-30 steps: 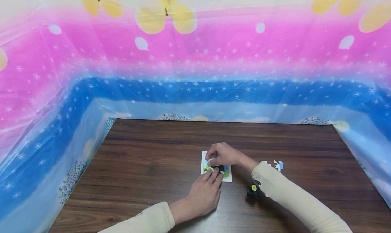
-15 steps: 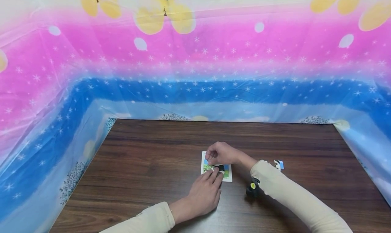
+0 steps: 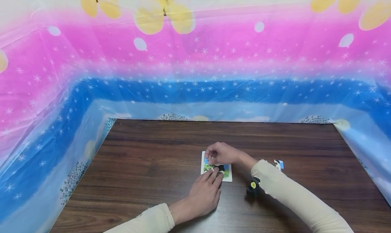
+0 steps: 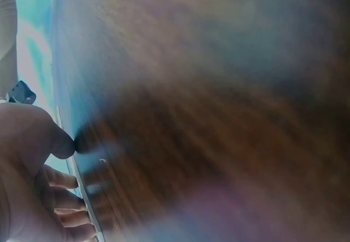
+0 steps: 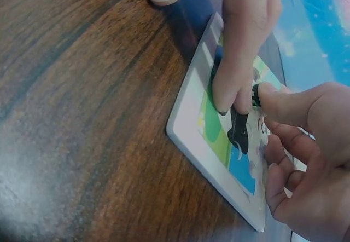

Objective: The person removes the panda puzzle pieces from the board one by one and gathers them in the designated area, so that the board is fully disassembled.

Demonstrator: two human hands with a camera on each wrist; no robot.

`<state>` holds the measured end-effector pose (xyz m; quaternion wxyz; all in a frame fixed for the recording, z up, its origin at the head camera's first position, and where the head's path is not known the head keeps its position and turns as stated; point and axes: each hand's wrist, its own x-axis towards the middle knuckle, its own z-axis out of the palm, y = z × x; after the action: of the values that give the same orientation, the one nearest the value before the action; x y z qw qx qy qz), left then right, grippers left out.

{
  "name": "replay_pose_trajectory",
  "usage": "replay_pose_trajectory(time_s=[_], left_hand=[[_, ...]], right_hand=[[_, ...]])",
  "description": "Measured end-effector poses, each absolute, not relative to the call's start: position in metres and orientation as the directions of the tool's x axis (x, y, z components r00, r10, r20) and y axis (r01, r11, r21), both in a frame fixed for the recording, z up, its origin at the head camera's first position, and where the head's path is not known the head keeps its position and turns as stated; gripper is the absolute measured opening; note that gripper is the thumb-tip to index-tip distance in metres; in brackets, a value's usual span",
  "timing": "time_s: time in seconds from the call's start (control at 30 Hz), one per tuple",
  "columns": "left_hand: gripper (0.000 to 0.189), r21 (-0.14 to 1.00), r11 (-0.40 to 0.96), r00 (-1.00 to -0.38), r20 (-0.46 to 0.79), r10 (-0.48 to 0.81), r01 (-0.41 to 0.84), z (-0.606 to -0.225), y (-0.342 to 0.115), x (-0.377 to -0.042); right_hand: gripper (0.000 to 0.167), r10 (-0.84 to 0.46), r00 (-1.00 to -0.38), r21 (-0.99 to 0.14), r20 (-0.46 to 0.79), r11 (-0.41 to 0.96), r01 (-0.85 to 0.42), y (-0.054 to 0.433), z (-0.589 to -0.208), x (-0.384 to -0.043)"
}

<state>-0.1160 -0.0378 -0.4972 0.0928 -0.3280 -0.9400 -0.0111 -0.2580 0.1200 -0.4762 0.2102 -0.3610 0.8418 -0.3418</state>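
A small jigsaw puzzle in a white-bordered tray [image 5: 191,110] lies on the table, with green, blue and black-and-white parts of its picture showing. My left hand [image 3: 203,194] lies over the near side, its extended fingertips pressing on the black-and-white pieces [image 5: 239,130]. At the far left part of the tray, my right hand [image 3: 224,154] reaches across from the right. Its thumb and fingers pinch a small dark-edged puzzle piece [image 5: 255,95], mostly hidden by the thumb. In the left wrist view, my left hand [image 4: 27,165] has its fingertips along the tray's edge.
Loose puzzle pieces [image 3: 278,164], white, black and blue, lie right of the tray, partly behind my right sleeve [image 3: 284,185]. A black wrist camera [image 3: 253,188] hangs under the right forearm. Brown wooden table [image 3: 146,151] surrounds the tray; a patterned cloth [image 3: 195,90] rises behind it.
My right fingers have shifted slightly left over the tray. The right sleeve now covers more of the loose pieces. My left hand has stayed in place.
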Motion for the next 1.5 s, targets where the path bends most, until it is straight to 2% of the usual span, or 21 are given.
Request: replay_pose_trajectory(time_s=[0.27,0.63,0.8,0.97,1.33,1.5], left_hand=[[0.050,-0.021,0.784,-0.774,0.146,0.616,0.620,-0.496,-0.038,-0.116],[0.049,-0.040,0.764,-0.750,0.163,0.641,0.644,-0.495,-0.038,-0.117],[0.048,-0.024,0.764,-0.752,0.157,0.640,0.645,-0.493,-0.038,-0.117],[0.049,0.010,0.781,-0.778,0.098,0.621,0.625,-0.491,-0.039,-0.117],[0.051,0.019,0.785,-0.785,0.049,0.618,0.619,-0.491,-0.040,-0.118],[0.051,0.000,0.781,-0.780,0.056,0.623,0.624,-0.491,-0.040,-0.118]], right_hand=[[0.007,-0.758,-0.639,-0.788,-0.132,0.471,-0.396,0.121,-0.472,-0.258],[0.013,-0.717,-0.686,-0.657,-0.128,0.580,-0.483,0.116,-0.471,-0.253],[0.012,-0.754,-0.647,-0.697,-0.115,0.525,-0.489,0.121,-0.471,-0.253],[0.013,-0.785,-0.612,-0.735,-0.093,0.469,-0.489,0.127,-0.475,-0.255],[0.012,-0.783,-0.617,-0.824,-0.078,0.399,-0.402,0.133,-0.484,-0.258],[0.011,-0.771,-0.633,-0.800,-0.065,0.419,-0.429,0.129,-0.483,-0.256]])
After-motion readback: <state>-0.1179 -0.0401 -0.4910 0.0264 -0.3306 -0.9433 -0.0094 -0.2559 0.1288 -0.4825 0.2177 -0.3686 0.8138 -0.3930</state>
